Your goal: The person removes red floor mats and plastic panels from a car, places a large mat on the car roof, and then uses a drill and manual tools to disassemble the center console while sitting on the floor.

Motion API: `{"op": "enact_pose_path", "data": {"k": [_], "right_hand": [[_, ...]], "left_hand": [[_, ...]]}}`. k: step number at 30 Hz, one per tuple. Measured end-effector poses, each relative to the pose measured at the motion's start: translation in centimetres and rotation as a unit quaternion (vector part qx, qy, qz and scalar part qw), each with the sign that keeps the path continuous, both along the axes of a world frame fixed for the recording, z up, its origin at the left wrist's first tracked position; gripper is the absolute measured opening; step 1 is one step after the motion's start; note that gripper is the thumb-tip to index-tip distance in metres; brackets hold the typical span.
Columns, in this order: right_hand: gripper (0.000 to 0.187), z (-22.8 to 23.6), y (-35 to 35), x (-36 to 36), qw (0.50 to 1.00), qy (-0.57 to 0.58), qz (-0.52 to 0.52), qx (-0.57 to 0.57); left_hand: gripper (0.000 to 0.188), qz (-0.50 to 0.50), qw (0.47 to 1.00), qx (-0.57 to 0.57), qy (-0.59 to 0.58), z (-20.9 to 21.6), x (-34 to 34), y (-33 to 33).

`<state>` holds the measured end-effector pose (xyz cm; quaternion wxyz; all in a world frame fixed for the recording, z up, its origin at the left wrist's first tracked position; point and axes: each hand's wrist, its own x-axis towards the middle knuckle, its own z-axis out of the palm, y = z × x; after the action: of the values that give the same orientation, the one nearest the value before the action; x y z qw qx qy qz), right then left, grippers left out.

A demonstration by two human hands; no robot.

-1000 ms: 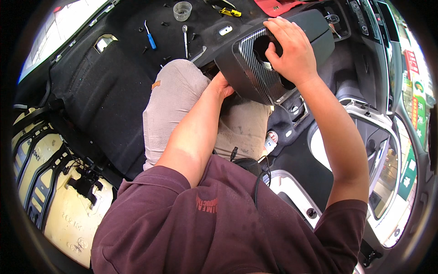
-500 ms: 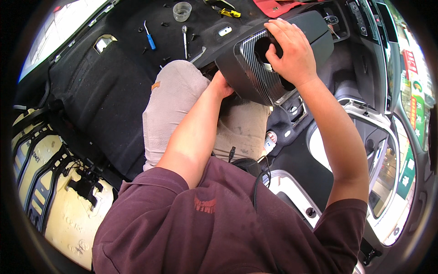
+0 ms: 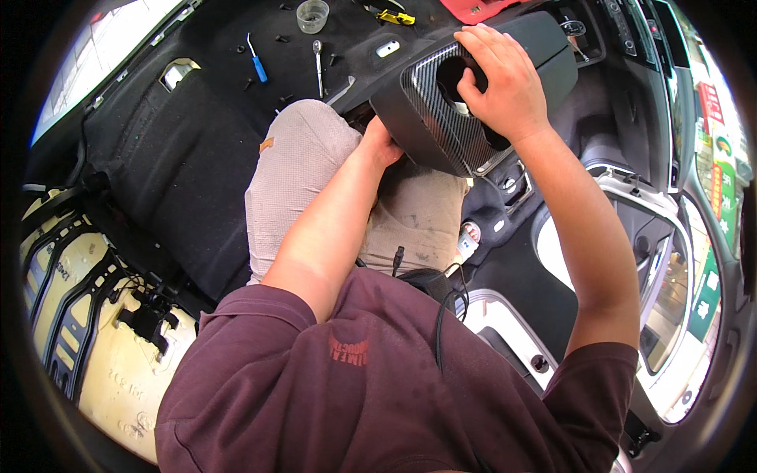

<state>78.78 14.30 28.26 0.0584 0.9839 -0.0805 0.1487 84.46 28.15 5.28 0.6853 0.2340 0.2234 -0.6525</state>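
Across my knees at the upper middle is a black car centre console (image 3: 410,130) with a carbon-patterned trim panel (image 3: 441,118) and a round opening. My right hand (image 3: 505,83) grips it from above, fingers laid over the far side and thumb bent by the opening. At the console's left end, my left hand (image 3: 382,143) reaches beneath its lower edge; those fingers are hidden, so I cannot see what they hold.
On the black carpet lie a blue-handled screwdriver (image 3: 258,65), a ratchet wrench (image 3: 318,67), a clear cup (image 3: 313,16), a yellow tool (image 3: 394,16) and several small dark fasteners. A red item (image 3: 481,9) lies beyond the console. A white-trimmed door (image 3: 505,323) stands at right.
The view has shifted slightly. Both hands keep nearly the same places on the console, which has hardly moved.
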Motion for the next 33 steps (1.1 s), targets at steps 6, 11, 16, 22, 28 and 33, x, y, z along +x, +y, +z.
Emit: {"op": "enact_pose_path", "data": {"k": [6,11,16,22,28,33], "right_hand": [[0.046,-0.1,-0.1,0.1,1.000,-0.002,0.002,0.004],[0.046,-0.2,-0.2,-0.1,1.000,-0.003,0.000,0.003],[0.047,0.0,0.0,0.1,1.000,-0.006,0.007,0.004],[0.046,0.1,0.1,0.1,1.000,-0.010,0.008,0.008],[0.047,-0.2,-0.1,-0.2,1.000,-0.002,-0.004,0.006],[0.047,-0.2,-0.1,-0.1,1.000,-0.003,-0.005,0.006]], "left_hand": [[0.023,-0.050,0.993,0.064,-0.083,-2.5,0.1,0.7],[0.031,-0.070,0.985,0.086,-0.130,1.5,0.3,1.2],[0.031,-0.135,0.984,-0.029,-0.110,-1.2,0.9,1.5],[0.035,-0.143,0.989,-0.033,-0.013,-1.7,1.2,1.1],[0.034,-0.126,0.991,-0.036,0.011,-1.2,1.6,1.3],[0.030,-0.084,0.996,-0.037,-0.015,0.1,1.2,1.5]]}}
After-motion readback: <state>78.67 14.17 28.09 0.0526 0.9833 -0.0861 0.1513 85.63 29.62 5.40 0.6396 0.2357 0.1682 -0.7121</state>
